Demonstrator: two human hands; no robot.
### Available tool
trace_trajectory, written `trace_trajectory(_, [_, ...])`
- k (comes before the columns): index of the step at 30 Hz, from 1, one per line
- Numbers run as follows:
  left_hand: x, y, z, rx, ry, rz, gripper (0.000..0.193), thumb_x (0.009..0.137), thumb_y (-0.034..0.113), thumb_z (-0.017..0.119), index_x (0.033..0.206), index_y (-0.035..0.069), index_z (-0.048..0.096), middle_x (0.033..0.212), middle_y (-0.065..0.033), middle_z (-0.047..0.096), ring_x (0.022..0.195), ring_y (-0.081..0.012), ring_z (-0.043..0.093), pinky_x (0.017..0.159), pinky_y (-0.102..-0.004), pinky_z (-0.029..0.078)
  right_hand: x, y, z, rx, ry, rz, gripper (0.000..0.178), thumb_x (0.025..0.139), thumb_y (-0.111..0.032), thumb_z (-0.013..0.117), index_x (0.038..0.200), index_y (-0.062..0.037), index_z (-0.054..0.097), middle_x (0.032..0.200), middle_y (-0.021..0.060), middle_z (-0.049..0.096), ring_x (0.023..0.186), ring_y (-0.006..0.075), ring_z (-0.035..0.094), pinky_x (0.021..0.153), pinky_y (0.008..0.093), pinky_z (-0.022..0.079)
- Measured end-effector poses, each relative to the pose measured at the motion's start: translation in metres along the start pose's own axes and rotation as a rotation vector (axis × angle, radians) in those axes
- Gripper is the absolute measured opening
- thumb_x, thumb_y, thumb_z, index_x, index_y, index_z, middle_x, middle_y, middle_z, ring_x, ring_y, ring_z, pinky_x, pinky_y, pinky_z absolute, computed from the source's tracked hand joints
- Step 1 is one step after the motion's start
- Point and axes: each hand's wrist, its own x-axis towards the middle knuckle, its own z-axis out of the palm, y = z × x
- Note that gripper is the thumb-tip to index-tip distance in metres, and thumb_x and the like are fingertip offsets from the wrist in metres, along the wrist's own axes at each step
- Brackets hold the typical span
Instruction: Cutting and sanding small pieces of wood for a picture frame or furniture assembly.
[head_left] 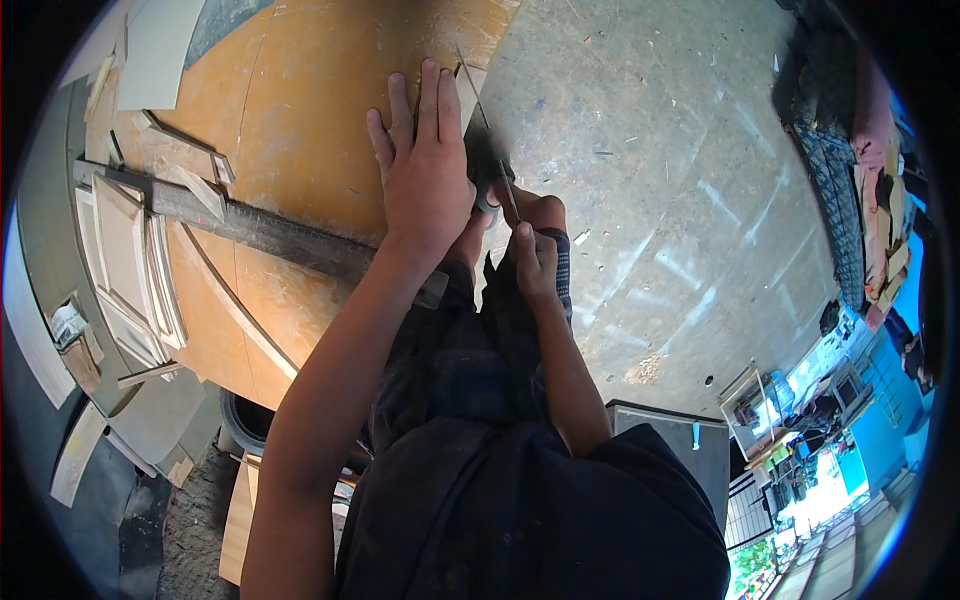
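My left hand (425, 170) lies flat with its fingers stretched out, pressing near the right edge of an orange-brown wooden board (300, 120). A pale strip of wood (470, 82) shows at the board's edge beside the fingertips. Lower and to the right, my right hand (537, 260) is closed around the near end of a handsaw. The thin saw blade (482, 108) is seen nearly edge-on and runs up and away past the left fingers, along the board's edge. The saw's handle is mostly covered by the right fingers. Whether the teeth touch the wood cannot be made out.
A long dark wooden bar (290, 238) crosses the board. Cut wood pieces and frames (130, 255) pile up at the left. Grey concrete floor (650, 180) with scattered chips spreads right. A quilted dark cloth (830, 190) lies far right; a black-topped box (670, 435) stands beside my right elbow.
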Motion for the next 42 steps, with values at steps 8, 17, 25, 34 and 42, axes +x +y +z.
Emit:
trace_trajectory(8, [0.002,-0.008,0.006,-0.003,0.076,0.027,0.081,0.081,0.003,0.062,0.153,0.003,0.025,0.161,-0.016,0.027,0.149,-0.0457,0.019,0.116,-0.067,0.015,0.004,-0.057,-0.013,0.292,-0.047,-0.177,0.039,0.107,-0.032,0.041,0.084,-0.0032,0.055,0.07,0.0011,0.044,0.061,0.0098,0.04,0.055,0.0288,0.031])
trace_trajectory(17, [0.005,-0.018,0.014,-0.08,0.104,0.069,0.068,0.095,0.015,0.057,0.154,0.003,0.025,0.162,-0.0182,0.025,0.148,-0.0483,0.018,0.113,-0.0696,0.014,-0.012,-0.061,-0.011,0.028,-0.052,-0.183,0.026,0.105,-0.024,0.047,0.098,-0.0025,0.06,0.068,0.0028,0.049,0.064,0.0114,0.046,0.06,0.0295,0.039])
trace_trajectory(25, [-0.002,-0.016,0.012,-0.038,0.063,0.065,0.076,0.088,0.011,0.059,0.154,0.001,0.023,0.162,-0.0195,0.023,0.15,-0.0437,0.017,0.116,-0.0656,0.013,-0.024,-0.063,-0.013,-0.114,0.006,-0.14,0.026,0.105,-0.025,0.049,0.103,-0.0027,0.063,0.081,0.0143,0.064,0.077,0.0267,0.066,0.072,0.0335,0.05])
trace_trajectory(34, [-0.002,-0.004,0.008,-0.04,0.018,0.043,0.089,0.079,-0.001,0.063,0.156,0.002,0.018,0.163,-0.0183,0.018,0.151,-0.0429,0.013,0.117,-0.0652,0.012,0.029,-0.079,0.026,-0.208,0.111,-0.263,0.028,0.103,-0.025,0.049,0.09,-0.0021,0.058,0.079,0.0196,0.063,0.073,0.042,0.062,0.067,0.0415,0.047])
trace_trajectory(42, [-0.003,-0.004,0.003,-0.047,-0.001,0.032,0.097,0.074,-0.006,0.065,0.156,0.002,0.015,0.164,-0.0184,0.015,0.151,-0.0434,0.012,0.118,-0.065,0.01,0.034,-0.036,0.023,-0.187,0.087,-0.283,0.036,0.104,-0.026,0.048,0.083,0.0,0.06,0.066,0.0177,0.057,0.06,0.0379,0.06,0.059,0.0411,0.045])
